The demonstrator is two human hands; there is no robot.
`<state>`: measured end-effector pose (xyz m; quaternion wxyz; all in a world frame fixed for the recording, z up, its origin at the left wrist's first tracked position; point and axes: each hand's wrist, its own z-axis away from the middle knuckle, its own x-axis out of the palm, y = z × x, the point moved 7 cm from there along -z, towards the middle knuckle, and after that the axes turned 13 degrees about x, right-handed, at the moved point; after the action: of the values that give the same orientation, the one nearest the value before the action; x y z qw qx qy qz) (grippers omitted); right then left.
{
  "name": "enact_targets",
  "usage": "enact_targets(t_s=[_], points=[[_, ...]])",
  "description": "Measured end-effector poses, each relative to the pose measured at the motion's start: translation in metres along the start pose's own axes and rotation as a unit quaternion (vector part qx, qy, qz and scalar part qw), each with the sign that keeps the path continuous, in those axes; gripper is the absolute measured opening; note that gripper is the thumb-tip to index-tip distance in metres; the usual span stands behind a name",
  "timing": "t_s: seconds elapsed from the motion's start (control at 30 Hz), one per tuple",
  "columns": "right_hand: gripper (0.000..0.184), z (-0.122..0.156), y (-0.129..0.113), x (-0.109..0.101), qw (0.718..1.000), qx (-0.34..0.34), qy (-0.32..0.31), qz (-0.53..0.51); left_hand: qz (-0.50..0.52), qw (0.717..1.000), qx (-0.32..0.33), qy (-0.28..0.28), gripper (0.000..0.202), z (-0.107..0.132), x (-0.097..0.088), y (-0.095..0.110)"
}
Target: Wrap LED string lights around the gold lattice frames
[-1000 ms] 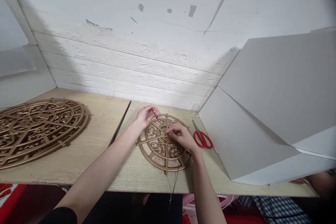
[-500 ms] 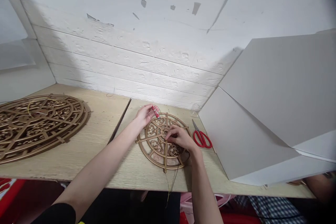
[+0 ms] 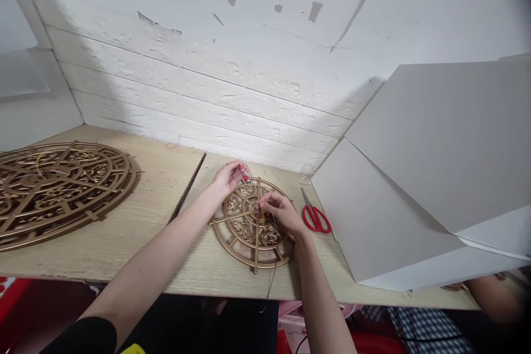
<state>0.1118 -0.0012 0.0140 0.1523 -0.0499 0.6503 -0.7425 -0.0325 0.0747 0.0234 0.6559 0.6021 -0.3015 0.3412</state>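
Note:
A round gold openwork disc (image 3: 233, 254) with scrollwork lies flat on the table before me. At its far left edge, my left hand (image 3: 227, 178) pinches a small red cylinder (image 3: 244, 173) with a metallic end, shaped like a battery. My right hand (image 3: 279, 211) is over the disc's middle, its thumb and index fingertips together on a thin wire whose exact path is hard to see. A dark thin wire (image 3: 274, 271) trails from near that hand over the table's front edge. Red-handled scissors (image 3: 314, 215) lie right of the disc.
Several similar gold discs (image 3: 112, 199) are stacked on the table (image 3: 166, 177) at left, a yellow strand on top. A dark gap (image 3: 188, 185) runs between two tabletop boards. White panels (image 3: 398, 193) stand at right; beyond them shows another person's arm (image 3: 493, 301). A white wall (image 3: 199, 88) rises behind.
My right hand has lifted slightly from the disc's centre, fingertips now higher. The yellow strand that hung below the disc no longer shows there. My left hand keeps its hold; the view has shifted slightly.

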Motion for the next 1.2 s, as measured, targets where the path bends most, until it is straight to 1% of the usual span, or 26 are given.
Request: enact_targets(t_s=[0.13, 0.23, 0.3, 0.37, 0.47, 0.57, 0.67, 0.73, 0.87, 0.97, 1.1, 1.2], points=[[0.023, -0.004, 0.0, -0.003, 0.998, -0.004, 0.014, -0.059, 0.016, 1.0, 0.004, 0.021, 0.015, -0.001, -0.002, 0.0], [0.025, -0.008, 0.004, -0.008, 0.991, 0.0, 0.013, -0.133, 0.002, 1.0, 0.01, 0.005, 0.016, -0.001, -0.001, 0.0], [0.026, -0.011, 0.007, -0.012, 0.984, 0.005, 0.023, -0.179, -0.014, 1.0, 0.022, -0.013, 0.017, -0.001, 0.001, 0.001], [0.025, -0.011, 0.007, -0.019, 0.975, 0.0, 0.044, -0.217, -0.024, 0.998, 0.042, -0.032, 0.015, -0.002, 0.002, 0.003], [0.025, -0.009, 0.005, -0.035, 0.958, -0.031, 0.097, -0.269, -0.021, 0.997, 0.064, -0.043, 0.011, -0.003, 0.001, 0.005], [0.025, -0.004, 0.001, -0.054, 0.935, -0.075, 0.149, -0.314, -0.012, 0.998, 0.061, -0.025, 0.009, -0.005, -0.001, 0.004], [0.021, 0.002, -0.001, -0.067, 0.913, -0.102, 0.187, -0.348, -0.003, 0.999, 0.045, 0.005, 0.012, -0.006, -0.004, 0.003], [0.018, 0.005, -0.002, -0.071, 0.901, -0.108, 0.205, -0.366, -0.001, 0.999, 0.03, 0.017, 0.013, -0.006, -0.006, 0.002], [0.016, 0.009, -0.003, -0.076, 0.882, -0.123, 0.229, -0.394, -0.003, 1.0, 0.015, 0.024, 0.016, -0.007, -0.008, 0.001], [0.016, 0.015, -0.005, -0.083, 0.868, -0.154, 0.233, -0.411, 0.002, 0.999, 0.009, 0.035, 0.016, -0.007, -0.009, 0.002], [0.021, 0.024, -0.01, -0.095, 0.838, -0.216, 0.194, -0.463, 0.011, 0.999, 0.006, 0.038, 0.015, -0.005, -0.007, 0.003], [0.023, 0.028, -0.011, -0.099, 0.819, -0.227, 0.178, -0.497, 0.009, 0.999, 0.007, 0.045, 0.014, -0.003, -0.008, 0.004]])
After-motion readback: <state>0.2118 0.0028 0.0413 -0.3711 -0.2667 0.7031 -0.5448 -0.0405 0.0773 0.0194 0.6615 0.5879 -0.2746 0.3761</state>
